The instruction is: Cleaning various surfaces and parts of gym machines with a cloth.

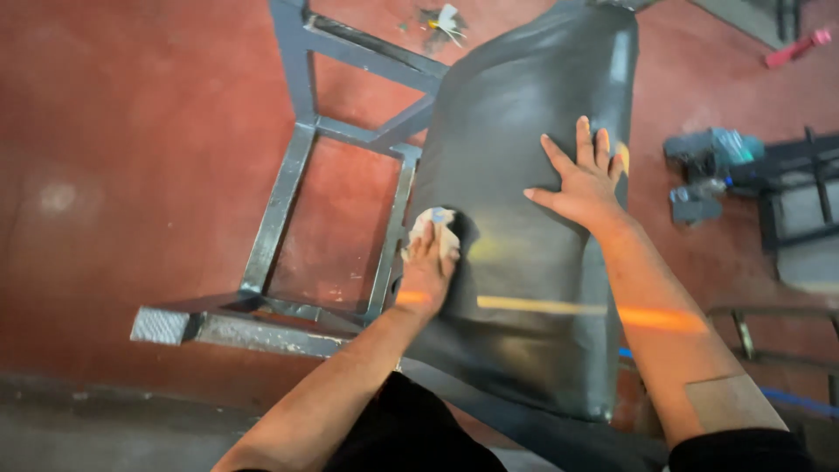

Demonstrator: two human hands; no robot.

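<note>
A long black padded cushion [524, 114] lies on a grey metal frame [288, 166] over a red floor. My left hand [426, 271] presses a small crumpled whitish cloth [434, 224] against the cushion's left edge, fingers curled over it. My right hand [584, 179] lies flat on the cushion's upper right part, fingers spread, holding nothing.
The frame's square tubes and a foot plate [162, 325] stretch left of the cushion. A blue-grey power tool [708, 170] lies on the floor at right beside another dark metal frame [800, 197]. A red object [797, 48] and small debris [444, 22] lie farther off.
</note>
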